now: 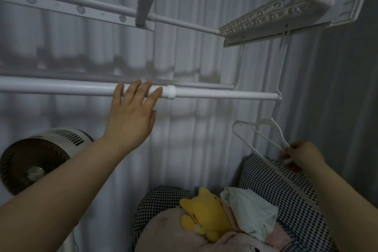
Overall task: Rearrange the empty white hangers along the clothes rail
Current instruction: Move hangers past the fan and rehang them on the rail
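so here's where I'm at: my right hand [297, 156] is pinched shut on the lower corner of a thin white plastic hanger [259, 135], actually looks like two of them nested together but it's too thin and dim for me to swear to that. The hook end runs up and away from that hand to the far right tip of the long white tubular clothes rail [214, 94], so the hanger's long axis slants from my fingers up-left toward the rail end. My left hand [133, 112] is way off to the left of the hanger, fingers spread and loose, holding nothing, fingertips just resting on or barely in front of the rail beside the white plastic collar [171, 92] where the tube narrows. The rail lies crosswise between both hands, and the right hand is clearly the nearer one to the hanger. My guess is the whole move comes down to sliding the hook leftward along that rail toward the open hand, and the collar might snag it on the way
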Demonstrator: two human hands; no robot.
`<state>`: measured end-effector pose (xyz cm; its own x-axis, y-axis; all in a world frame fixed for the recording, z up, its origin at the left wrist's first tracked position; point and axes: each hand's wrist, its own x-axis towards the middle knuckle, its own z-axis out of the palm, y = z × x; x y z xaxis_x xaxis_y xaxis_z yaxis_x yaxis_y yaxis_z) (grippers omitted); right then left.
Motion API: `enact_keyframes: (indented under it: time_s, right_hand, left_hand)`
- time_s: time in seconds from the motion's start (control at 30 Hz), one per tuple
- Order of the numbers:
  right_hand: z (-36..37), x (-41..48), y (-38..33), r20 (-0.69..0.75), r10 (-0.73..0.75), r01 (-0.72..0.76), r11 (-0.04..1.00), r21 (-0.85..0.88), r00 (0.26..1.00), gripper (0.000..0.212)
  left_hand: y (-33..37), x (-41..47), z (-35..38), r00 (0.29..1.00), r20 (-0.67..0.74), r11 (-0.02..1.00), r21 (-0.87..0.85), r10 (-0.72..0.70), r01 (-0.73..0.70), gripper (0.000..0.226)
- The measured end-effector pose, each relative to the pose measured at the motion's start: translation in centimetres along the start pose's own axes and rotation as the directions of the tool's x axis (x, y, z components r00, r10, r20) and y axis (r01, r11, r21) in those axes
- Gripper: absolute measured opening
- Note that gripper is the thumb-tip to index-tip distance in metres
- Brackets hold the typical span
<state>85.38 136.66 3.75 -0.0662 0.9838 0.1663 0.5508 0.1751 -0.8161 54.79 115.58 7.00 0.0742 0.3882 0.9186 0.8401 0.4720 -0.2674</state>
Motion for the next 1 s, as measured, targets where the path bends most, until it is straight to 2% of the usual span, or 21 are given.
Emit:
enact_keyframes:
  time_s: [0.13,0.2,0.27,0.33,0.43,0.5,0.6,0.77,0.83,0.9,1.0]
  right_hand:
    - [0.2,0.2,-0.2,-0.002,-0.014,0.014,0.998,-0.064,1.0,0.024]
    - [0.4,-0.2,-0.8,-0.013,-0.053,0.05,0.984,-0.171,0.999,0.026]
    - [0.7,-1.0,-1.3,-0.042,-0.093,0.077,0.954,-0.289,0.995,0.04]
    - [0.9,-2.1,-1.9,-0.102,-0.172,0.123,0.921,-0.371,0.98,0.049]
    - [1.2,-3.9,-3.3,-0.203,-0.308,0.216,0.9,-0.38,0.929,0.045]
    - [1.6,-5.3,-4.8,-0.243,-0.383,0.31,0.906,-0.289,0.891,0.04]
    - [3.1,-8.5,-8.2,-0.231,-0.448,0.45,0.892,-0.043,0.864,0.031]
    - [8.2,-15.9,-15.0,-0.145,-0.588,0.604,0.757,0.247,0.796,0.018]
    - [10.9,-19.5,-17.7,-0.074,-0.642,0.621,0.697,0.359,0.763,0.018]
    - [14.0,-23.7,-20.1,-0.007,-0.688,0.617,0.646,0.45,0.725,0.033]
    - [19.1,-31.0,-23.5,0.151,-0.724,0.545,0.624,0.56,0.674,0.036]
  left_hand:
    - [-0.2,-0.1,-0.1,1.0,0.011,1.0,0.001,0.008,-0.008,0.048]
    - [-0.2,-0.1,-0.2,1.0,0.021,1.0,-0.024,0.008,-0.007,0.05]
    - [-0.3,-0.2,-0.3,1.0,0.013,0.998,-0.062,0.004,-0.003,0.05]
    - [-0.3,-0.5,-0.7,1.0,0.002,0.992,-0.123,-0.011,0.011,0.049]
    - [-0.9,-1.2,-1.7,1.0,-0.004,0.98,-0.196,-0.023,0.022,0.046]
    - [-1.9,-1.8,-2.8,1.0,-0.011,0.972,-0.236,-0.025,0.022,0.043]
    - [-4.5,-3.0,-5.2,0.999,-0.008,0.957,-0.286,-0.041,0.037,0.04]
    - [-11.6,-6.0,-11.6,0.993,0.076,0.943,-0.315,-0.087,0.106,0.039]
    - [-15.0,-7.7,-14.7,0.988,0.111,0.942,-0.307,-0.108,0.138,0.039]
    - [-18.7,-9.8,-17.7,0.983,0.136,0.946,-0.282,-0.126,0.16,0.037]
    - [-24.6,-13.7,-22.0,0.967,0.178,0.949,-0.226,-0.183,0.221,0.036]
